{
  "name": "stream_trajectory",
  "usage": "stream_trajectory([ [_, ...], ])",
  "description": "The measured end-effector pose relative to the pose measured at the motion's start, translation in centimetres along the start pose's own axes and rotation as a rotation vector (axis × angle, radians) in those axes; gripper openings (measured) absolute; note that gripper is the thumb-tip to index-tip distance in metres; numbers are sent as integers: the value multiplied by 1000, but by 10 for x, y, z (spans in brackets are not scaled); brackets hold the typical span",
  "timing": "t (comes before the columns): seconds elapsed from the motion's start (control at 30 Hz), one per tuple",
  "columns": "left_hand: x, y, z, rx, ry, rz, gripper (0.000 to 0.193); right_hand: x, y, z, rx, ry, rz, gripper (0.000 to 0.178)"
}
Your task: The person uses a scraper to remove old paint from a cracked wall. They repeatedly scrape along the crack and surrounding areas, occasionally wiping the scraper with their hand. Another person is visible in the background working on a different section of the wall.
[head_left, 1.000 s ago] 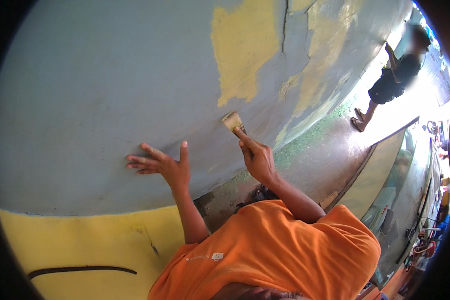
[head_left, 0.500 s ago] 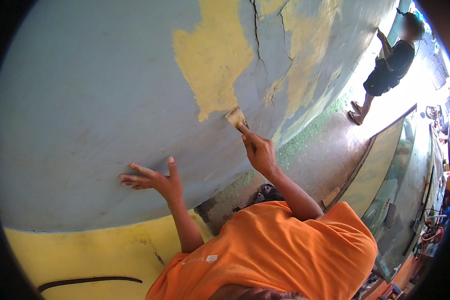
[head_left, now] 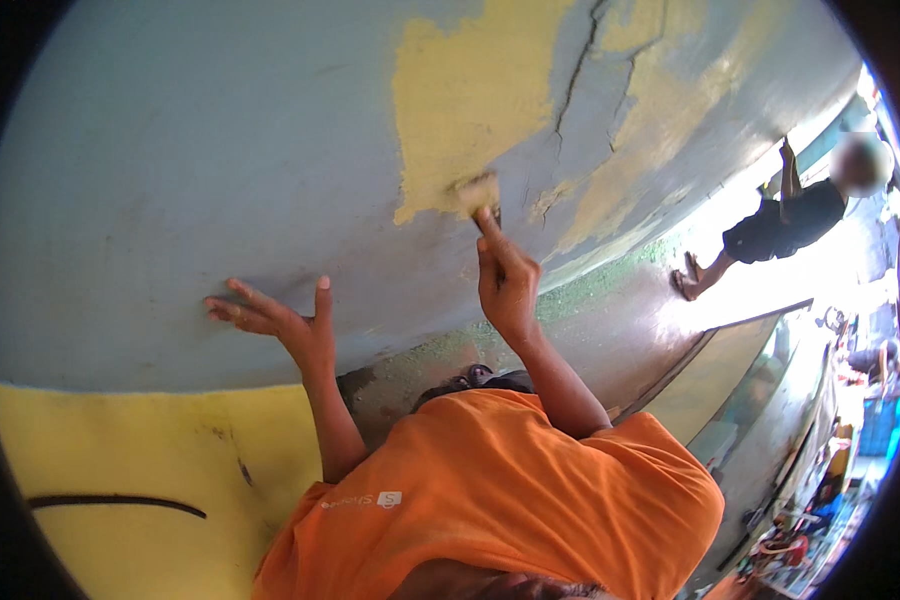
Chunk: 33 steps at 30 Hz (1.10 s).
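Observation:
My right hand (head_left: 508, 285) grips a putty knife (head_left: 481, 193), the forefinger stretched along it toward the blade. The blade lies against the lower right edge of a yellow filler patch (head_left: 470, 95) on a large, curved grey panel (head_left: 190, 200). Fingers spread, my left hand (head_left: 295, 325) is up against the same panel, lower down and to the left; whether the palm touches it I cannot tell. Nothing is in that hand. Dark cracks (head_left: 577, 75) run through the grey paint to the right of the patch.
Below the grey area is a yellow section (head_left: 120, 430) with a black curved strip (head_left: 120, 500). A person in dark clothes (head_left: 785, 220) stands far right, one arm raised to the panel. Glass sheets (head_left: 740, 400) lean at the right, and clutter (head_left: 820, 520) lies beyond.
The putty knife has moved up a little, onto the lower edge of the filler patch. The view has shifted. My left hand stays spread by the panel.

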<state>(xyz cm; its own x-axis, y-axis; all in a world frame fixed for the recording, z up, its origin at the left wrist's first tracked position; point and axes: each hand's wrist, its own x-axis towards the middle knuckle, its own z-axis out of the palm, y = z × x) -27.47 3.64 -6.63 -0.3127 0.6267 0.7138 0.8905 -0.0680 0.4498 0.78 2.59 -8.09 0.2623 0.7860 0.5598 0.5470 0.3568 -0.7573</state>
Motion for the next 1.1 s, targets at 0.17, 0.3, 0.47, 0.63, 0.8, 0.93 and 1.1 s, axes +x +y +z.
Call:
stream_trajectory([
  [0.17, -5, 16, 8, -67, -5, -24, 136, 4, -2, -4, -10, -56, -12, 41],
  [0.3, -23, 30, 16, -141, -24, -46, 139, -3, -2, -12, -49, -73, -20, 42],
  [0.47, -42, 45, 30, -193, -58, -61, 137, -9, 5, -14, -14, -150, 115, 43],
  [0.63, -38, 58, 29, -172, 97, 12, 109, -7, 3, -11, 40, -136, 118, 43],
  [0.8, -46, 88, 2, -677, -224, -96, 40, 3, -1, -14, 121, -108, 43, 41],
  [0.93, -53, 125, 33, -1018, -875, -448, 55, -4, 4, -21, 169, -198, 125, 46],
  [1.1, -49, 171, 77, -1387, -917, -657, 63, -11, 14, -34, 225, -258, 161, 50],
])
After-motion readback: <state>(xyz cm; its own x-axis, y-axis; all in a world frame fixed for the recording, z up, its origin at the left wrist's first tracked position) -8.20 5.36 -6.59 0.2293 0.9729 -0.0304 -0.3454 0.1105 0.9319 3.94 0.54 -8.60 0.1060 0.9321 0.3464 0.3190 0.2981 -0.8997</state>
